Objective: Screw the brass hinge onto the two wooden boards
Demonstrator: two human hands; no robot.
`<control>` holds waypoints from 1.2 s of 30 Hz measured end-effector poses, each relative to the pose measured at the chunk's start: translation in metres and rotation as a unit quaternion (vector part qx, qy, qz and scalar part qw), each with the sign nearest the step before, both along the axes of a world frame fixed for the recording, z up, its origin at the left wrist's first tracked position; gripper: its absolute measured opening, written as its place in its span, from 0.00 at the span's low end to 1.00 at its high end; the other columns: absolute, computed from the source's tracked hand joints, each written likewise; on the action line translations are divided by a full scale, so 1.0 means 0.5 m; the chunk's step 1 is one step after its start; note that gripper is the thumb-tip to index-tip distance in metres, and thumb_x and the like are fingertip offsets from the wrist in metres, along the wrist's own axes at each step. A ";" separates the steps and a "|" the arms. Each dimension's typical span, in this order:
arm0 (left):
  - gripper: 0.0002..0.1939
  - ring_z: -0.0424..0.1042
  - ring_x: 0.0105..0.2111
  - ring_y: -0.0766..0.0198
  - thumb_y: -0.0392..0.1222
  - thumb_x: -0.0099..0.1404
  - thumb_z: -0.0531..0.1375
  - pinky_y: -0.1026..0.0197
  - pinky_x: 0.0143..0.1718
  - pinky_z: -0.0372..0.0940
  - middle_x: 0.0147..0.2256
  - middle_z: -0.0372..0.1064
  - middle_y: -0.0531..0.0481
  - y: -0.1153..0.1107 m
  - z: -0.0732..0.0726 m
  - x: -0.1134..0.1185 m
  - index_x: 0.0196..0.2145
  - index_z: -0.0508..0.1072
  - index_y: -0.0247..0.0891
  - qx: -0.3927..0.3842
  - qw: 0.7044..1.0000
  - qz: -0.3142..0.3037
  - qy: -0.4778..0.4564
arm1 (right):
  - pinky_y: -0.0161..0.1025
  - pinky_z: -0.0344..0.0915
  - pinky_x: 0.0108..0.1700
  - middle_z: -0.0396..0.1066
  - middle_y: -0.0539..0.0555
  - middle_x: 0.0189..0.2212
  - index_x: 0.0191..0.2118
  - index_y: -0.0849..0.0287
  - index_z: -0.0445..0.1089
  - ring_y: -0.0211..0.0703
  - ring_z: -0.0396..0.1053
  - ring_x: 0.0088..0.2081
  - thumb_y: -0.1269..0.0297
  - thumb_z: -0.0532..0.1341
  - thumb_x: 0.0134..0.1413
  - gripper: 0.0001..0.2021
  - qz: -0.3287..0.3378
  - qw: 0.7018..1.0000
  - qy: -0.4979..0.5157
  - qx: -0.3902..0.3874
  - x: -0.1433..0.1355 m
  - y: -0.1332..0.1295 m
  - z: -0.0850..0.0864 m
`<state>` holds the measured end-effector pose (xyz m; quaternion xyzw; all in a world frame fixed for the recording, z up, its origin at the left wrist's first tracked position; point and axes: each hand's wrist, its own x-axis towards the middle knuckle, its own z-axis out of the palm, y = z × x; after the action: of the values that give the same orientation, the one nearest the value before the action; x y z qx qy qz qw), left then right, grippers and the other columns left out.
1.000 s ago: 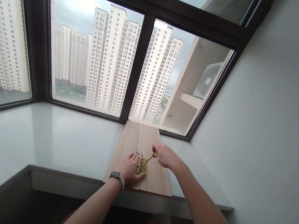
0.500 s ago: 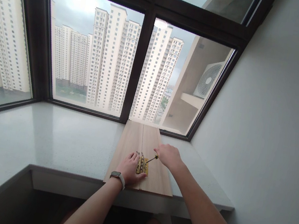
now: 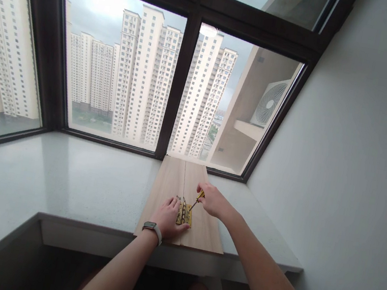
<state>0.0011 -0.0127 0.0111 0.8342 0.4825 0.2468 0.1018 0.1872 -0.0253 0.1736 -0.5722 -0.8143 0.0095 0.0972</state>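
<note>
"Where are we looking?"

"Down at two flat, pale wood-grain boards [image 3: 200,223] lying side by side on a glossy white countertop [image 3: 96,188], below a dark brown window frame [image 3: 179,82]. Beyond the glass we see cream high-rise towers [image 3: 143,71] and, at the right, a white air-conditioner unit [image 3: 269,103]."

"And the hinge?"

"The brass-coloured metal hinge [image 3: 188,218] lies over the seam between the boards, towards their near end. We see the left hand [image 3: 170,220] laid flat across its left part, fingers extended and thumb apart, the thumb touching its near edge. A pale-strapped wristband [image 3: 152,227] circles that wrist."

"What does the right hand hold?"

"The right hand [image 3: 214,202] is closed around a yellow-handled screwdriver [image 3: 198,199], tilted, its thin shaft pointing down to the hinge's right leaf. The two hands are apart from each other."

"Do we see anything else there?"

"Some small, thin metal pieces [image 3: 178,198] lie just beyond the hinge. They look like screws, though we find them too small to be sure."
</note>
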 end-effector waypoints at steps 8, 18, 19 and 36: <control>0.53 0.46 0.68 0.42 0.75 0.56 0.54 0.48 0.68 0.44 0.66 0.55 0.36 -0.005 0.007 0.003 0.66 0.58 0.32 0.016 1.000 0.003 -0.002 | 0.44 0.64 0.45 0.76 0.65 0.41 0.45 0.59 0.73 0.54 0.74 0.44 0.41 0.47 0.65 0.28 -0.131 0.984 -0.117 0.009 -0.015 -0.016 0.024; 0.52 0.44 0.69 0.43 0.76 0.57 0.53 0.47 0.68 0.43 0.66 0.54 0.37 -0.003 0.004 0.001 0.66 0.57 0.33 0.008 1.000 0.001 0.001 | 0.43 0.65 0.42 0.77 0.65 0.40 0.41 0.60 0.76 0.54 0.75 0.42 0.40 0.48 0.64 0.29 -0.149 0.978 -0.142 0.010 -0.016 -0.013 0.027; 0.52 0.44 0.69 0.43 0.75 0.57 0.53 0.47 0.68 0.43 0.67 0.53 0.37 -0.002 0.003 0.001 0.66 0.57 0.33 0.007 1.000 0.002 0.002 | 0.43 0.64 0.42 0.77 0.64 0.40 0.41 0.59 0.75 0.53 0.74 0.42 0.41 0.49 0.64 0.27 -0.140 0.980 -0.140 0.005 -0.017 -0.014 0.028; 0.51 0.45 0.69 0.43 0.75 0.57 0.53 0.46 0.68 0.42 0.66 0.54 0.38 -0.001 0.002 0.002 0.66 0.56 0.36 0.014 1.000 0.006 0.004 | 0.40 0.63 0.42 0.75 0.59 0.42 0.47 0.56 0.70 0.49 0.73 0.42 0.46 0.60 0.59 0.19 -0.068 0.992 -0.102 -0.008 -0.015 -0.015 0.022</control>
<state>0.0023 -0.0135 0.0119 0.8337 0.4841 0.2509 0.0873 0.1800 -0.0329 0.1845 -0.6252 -0.7789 -0.0492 0.0098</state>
